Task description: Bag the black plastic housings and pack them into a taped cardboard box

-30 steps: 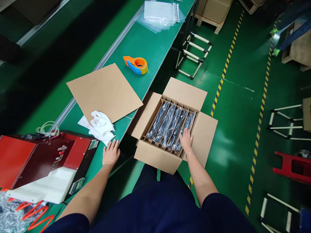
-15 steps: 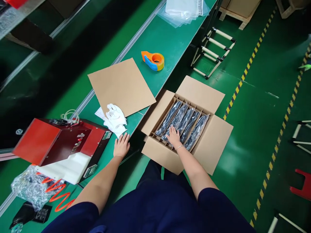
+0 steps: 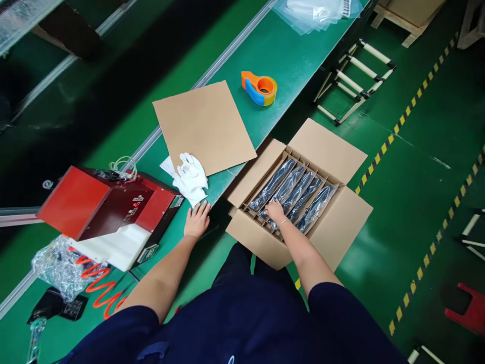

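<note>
An open cardboard box (image 3: 239, 186) with its flaps folded out stands beside the bench. Card dividers split it into narrow slots, which hold several long black items in clear plastic bags (image 3: 273, 184). Over the near end of one bagged item is my right hand (image 3: 276, 211), its fingers curled down on the plastic; the fingertips are partly hidden. My left hand (image 3: 197, 220) lies flat on the edge of the green bench (image 3: 223, 189), fingers spread and holding nothing. Just beyond it are white gloves (image 3: 190, 178), partly over a flat cardboard sheet (image 3: 206, 126).
An orange and blue tape dispenser (image 3: 260, 90) sits farther along the bench, with clear plastic bags (image 3: 318, 12) at its far end. At the left are a red machine (image 3: 79, 202), a coiled orange hose (image 3: 100, 285) and crumpled plastic wrap (image 3: 62, 265). A tubular rack (image 3: 356, 83) stands on the floor.
My right hand has gone from lying flat on the bagged items to curling its fingers at one near end. My left hand stays on the bench edge. The whole view has shifted slightly.
</note>
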`<state>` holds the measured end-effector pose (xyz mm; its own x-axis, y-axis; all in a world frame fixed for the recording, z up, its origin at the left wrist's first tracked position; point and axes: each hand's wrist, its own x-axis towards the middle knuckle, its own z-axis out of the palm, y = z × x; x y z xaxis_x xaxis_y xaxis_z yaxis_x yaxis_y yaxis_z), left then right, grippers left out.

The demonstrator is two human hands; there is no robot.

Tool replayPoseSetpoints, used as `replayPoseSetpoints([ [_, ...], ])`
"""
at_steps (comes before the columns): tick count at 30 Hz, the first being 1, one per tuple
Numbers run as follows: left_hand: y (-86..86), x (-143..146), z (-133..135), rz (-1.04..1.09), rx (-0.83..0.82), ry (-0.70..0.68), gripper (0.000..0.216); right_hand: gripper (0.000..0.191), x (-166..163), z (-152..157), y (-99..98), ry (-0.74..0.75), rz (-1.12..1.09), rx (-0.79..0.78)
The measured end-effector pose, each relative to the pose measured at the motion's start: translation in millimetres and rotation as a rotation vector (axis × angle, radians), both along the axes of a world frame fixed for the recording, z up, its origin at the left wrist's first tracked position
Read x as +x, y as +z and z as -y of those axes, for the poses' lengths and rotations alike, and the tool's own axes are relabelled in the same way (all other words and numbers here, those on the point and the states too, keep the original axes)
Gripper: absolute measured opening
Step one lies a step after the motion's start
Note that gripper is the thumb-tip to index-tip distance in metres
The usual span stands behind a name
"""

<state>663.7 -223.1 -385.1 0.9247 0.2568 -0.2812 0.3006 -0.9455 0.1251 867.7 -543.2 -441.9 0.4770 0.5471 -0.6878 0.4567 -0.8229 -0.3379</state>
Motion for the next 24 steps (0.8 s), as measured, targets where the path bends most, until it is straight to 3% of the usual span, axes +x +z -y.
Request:
replayPoseSetpoints([
  [4, -1.5, -0.9, -0.1, 0.008, -0.007, 0.005, 0.058, 0.048, -8.0, 13.5, 10.4, -0.169, 0.107, 0.002],
  [9, 1.6, 0.0, 1.3, 0.0, -0.001, -0.01, 0.057, 0.073, -24.9, 40.4, 8.4, -0.49, 0.196, -0.168],
  [14, 4.3, -1.1, 2.0, 0.023, -0.003, -0.012, 0.057, 0.071, -27.2, 64.7, 12.1, -0.558, 0.177, -0.153],
  [18, -1.5, -3.1, 0.2, 0.053, -0.004, -0.02, 0.058, 0.074, -50.9, 99.4, 22.7, -0.736, 0.258, -0.191],
  [24, -5.4, -1.9, -1.1, 0.038, 0.029, -0.049, 0.057, 0.071, -69.8, 137.1, 5.7, -0.839, 0.146, -0.142],
])
